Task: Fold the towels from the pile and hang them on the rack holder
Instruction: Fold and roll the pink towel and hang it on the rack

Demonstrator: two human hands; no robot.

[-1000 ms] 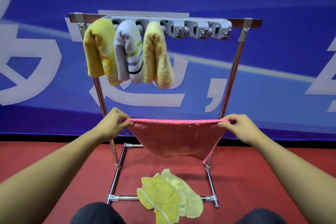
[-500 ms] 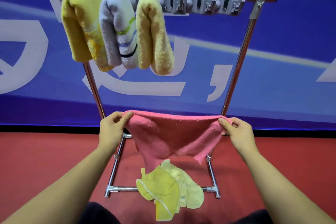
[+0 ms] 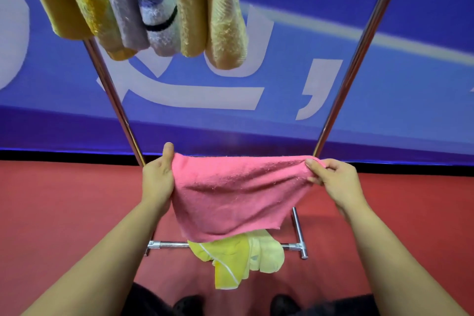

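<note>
The pink towel (image 3: 236, 192), a second earlier stretched flat, now hung doubled between the left hand (image 3: 157, 179) and right hand (image 3: 336, 182), both pinching its top corners; below them the yellow pile (image 3: 238, 256) waited: first fold made, I judged

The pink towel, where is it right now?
In the head view the pink towel hangs low in the middle, stretched between the left hand and right hand, just above the yellow towels on the floor.
</note>
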